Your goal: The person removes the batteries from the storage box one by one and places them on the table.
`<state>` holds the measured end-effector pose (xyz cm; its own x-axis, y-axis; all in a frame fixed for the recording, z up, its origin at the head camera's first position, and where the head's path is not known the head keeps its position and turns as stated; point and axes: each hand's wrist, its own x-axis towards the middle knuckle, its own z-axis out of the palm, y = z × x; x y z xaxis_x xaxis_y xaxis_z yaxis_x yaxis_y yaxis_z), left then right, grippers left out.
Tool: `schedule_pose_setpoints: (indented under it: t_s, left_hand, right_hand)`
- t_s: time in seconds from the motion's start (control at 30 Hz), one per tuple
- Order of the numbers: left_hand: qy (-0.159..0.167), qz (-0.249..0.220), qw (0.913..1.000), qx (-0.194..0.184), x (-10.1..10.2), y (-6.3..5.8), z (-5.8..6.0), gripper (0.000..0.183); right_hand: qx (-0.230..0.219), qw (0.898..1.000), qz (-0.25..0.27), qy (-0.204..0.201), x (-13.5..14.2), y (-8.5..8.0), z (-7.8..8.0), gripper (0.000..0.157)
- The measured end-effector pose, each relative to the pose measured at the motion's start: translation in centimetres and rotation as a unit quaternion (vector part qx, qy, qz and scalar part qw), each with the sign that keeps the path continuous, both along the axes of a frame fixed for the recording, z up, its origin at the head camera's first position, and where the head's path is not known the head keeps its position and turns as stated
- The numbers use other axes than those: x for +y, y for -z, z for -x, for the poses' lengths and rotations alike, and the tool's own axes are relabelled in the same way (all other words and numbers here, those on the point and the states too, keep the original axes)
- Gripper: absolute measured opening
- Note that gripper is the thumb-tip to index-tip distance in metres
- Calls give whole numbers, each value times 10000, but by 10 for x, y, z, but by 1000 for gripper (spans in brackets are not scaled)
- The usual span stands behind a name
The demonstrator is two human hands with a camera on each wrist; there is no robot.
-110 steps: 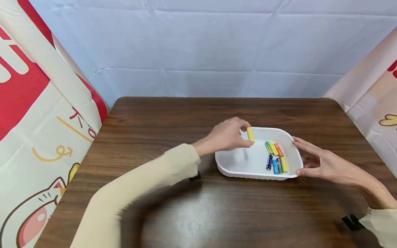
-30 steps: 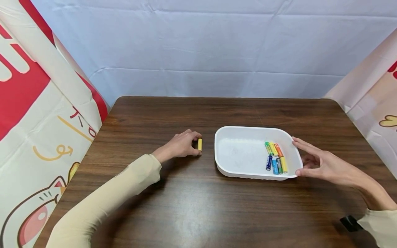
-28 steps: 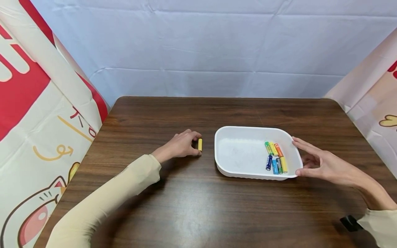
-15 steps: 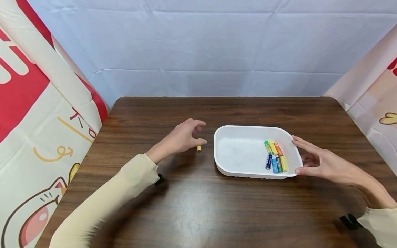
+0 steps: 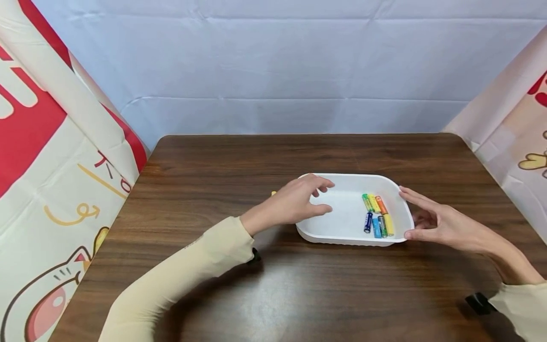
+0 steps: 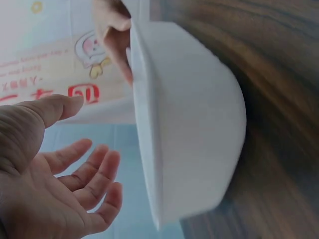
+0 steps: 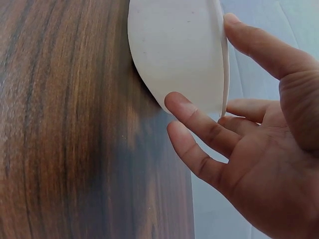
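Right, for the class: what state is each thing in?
White tray, upright, uncovered, on the table.
Batteries in the tray, all lying down, right end.
Left hand, holding nothing, at the tray's left end.
Right hand, gripping the tray's right end.
Yellow object behind left hand, mostly hidden.

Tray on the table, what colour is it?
The tray is white; it shows best in the head view.

Tray on the table, batteries bunched in its right end by the right hand — left hand over the left end, lone battery peeking out behind it.
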<state>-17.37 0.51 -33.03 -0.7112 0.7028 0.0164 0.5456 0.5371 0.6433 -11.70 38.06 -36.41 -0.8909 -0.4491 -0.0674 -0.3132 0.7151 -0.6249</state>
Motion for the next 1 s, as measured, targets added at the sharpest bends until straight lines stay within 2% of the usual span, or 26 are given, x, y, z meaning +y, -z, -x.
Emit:
schedule_pose_setpoints:
  t_s: [0.4,0.6,0.87,1.0]
  left_hand:
    - [290,628,9969,-364,61,25,-2,52]
    - [330,938,9938,-500,89,36,-1,52]
    - [274,1275,9899,-560,111,47,1,52]
    - [298,1434,9881,-465,117,52,2,52]
  right_hand:
    - [-94,9999,102,-73,-4,0,2,98]
    - [-37,9999,86,-93,-2,1,2,97]
    - [7,9997,194,-129,1,1,0,98]
    - [-23,9996,259,-120,1,1,0,98]
